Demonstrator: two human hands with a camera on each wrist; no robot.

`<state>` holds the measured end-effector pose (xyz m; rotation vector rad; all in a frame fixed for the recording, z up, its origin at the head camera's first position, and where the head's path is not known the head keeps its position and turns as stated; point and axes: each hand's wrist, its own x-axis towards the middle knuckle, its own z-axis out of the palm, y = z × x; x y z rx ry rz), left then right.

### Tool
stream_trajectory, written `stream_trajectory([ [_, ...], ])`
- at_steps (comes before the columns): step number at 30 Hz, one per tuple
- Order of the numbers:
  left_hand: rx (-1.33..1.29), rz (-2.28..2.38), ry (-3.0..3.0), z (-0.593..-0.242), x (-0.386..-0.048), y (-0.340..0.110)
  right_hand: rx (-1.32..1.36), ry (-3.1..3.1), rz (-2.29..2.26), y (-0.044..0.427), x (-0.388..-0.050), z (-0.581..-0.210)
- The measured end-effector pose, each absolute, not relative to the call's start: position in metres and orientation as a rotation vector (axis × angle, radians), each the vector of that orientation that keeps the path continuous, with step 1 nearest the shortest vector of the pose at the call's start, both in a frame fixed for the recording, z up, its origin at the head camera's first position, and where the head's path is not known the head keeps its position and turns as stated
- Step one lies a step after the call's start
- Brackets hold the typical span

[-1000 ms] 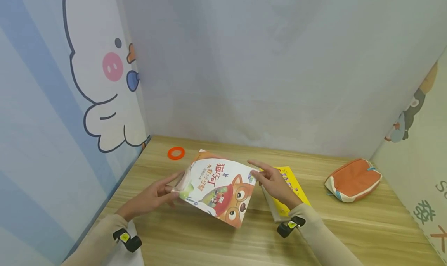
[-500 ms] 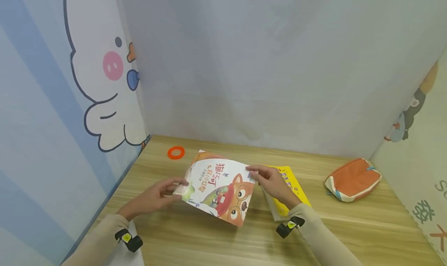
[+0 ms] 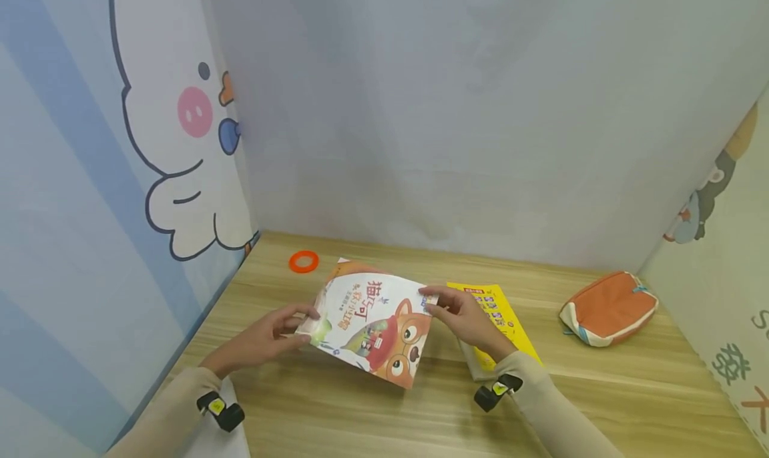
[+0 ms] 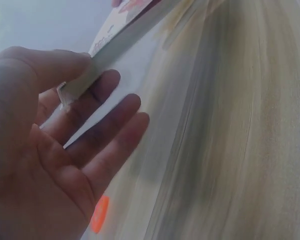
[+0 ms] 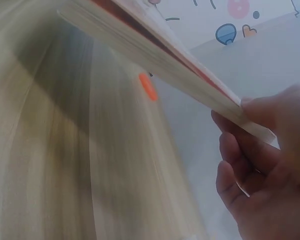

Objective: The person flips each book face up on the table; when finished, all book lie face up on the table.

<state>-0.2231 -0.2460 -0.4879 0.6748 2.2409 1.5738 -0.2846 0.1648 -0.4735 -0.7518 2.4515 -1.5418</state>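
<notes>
A picture book (image 3: 372, 318) is above the counter (image 3: 336, 421), with the left fingers (image 4: 121, 145) at its near left corner and the right fingers (image 5: 232, 150) at its far right corner. Just left of the picture book's far left corner lies a ring (image 3: 304, 270). To the picture book's right lies a second book (image 3: 519, 334); farther right, a pouch (image 3: 609, 310). Behind the picture book, a wall (image 3: 456, 124).

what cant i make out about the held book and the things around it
Held book: head view, fine cover print too small; left wrist view, far end cut off by top edge.
Yellow book: head view, partly covered by the right hand.
White item: head view, cut off by the bottom edge, partly behind the left sleeve; unidentifiable.
</notes>
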Motion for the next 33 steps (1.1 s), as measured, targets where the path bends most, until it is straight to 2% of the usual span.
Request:
stream_trajectory([
  [18,0.707,1.475,2.297,-0.497,-0.224,-0.247,-0.682,2.384,-1.454,0.163,-0.286,-0.481],
  [33,0.593,1.31,2.341,-0.505,-0.226,-0.249,-0.59,2.266,-1.401,0.157,-0.286,-0.494],
])
